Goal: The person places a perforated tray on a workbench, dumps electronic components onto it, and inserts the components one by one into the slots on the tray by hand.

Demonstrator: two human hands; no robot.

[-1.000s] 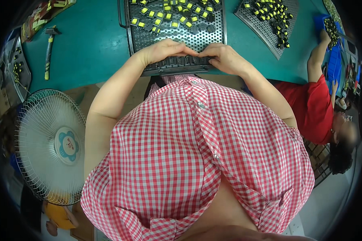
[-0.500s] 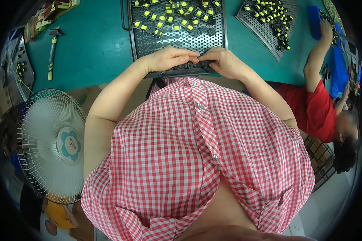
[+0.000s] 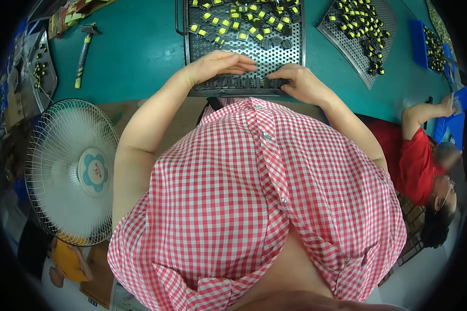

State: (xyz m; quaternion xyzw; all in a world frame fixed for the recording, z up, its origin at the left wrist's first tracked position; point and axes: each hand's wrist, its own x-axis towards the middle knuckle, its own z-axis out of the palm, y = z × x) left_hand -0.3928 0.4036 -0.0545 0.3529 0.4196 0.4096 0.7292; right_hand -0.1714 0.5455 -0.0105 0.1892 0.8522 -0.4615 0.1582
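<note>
Two hands rested on the near edge of a perforated metal tray (image 3: 275,57) set on a teal table (image 3: 140,52). Left hand (image 3: 220,65) lay palm down, fingers stretched rightward over a row of small dark components (image 3: 238,82) lined up along the tray's front rim; whether it pinched any of them could not be told. Right hand (image 3: 301,83) sat just beside it, fingers curled onto the same row, fingertips touching the parts, grasp likewise not clear. Hands were close together, nearly meeting at the row's middle.

Farther back on the tray, scattered yellow-and-black components (image 3: 238,23) lay loose, well apart from both hands. A second perforated tray (image 3: 366,62), tilted and holding more such parts, lay to the right on the table. A hammer (image 3: 83,54) with a yellow-tipped handle lay to the left, away from the work.

Wearer's red-and-white checked shirt (image 3: 244,207) filled the lower middle of the view. A white floor fan (image 3: 70,171) stood at the left below table level. At the right, another person in a red top (image 3: 410,155) sat at the same table, one arm reaching up to blue bins (image 3: 451,119) at the table's far right. More trays with parts sat at the far left edge (image 3: 39,72).
</note>
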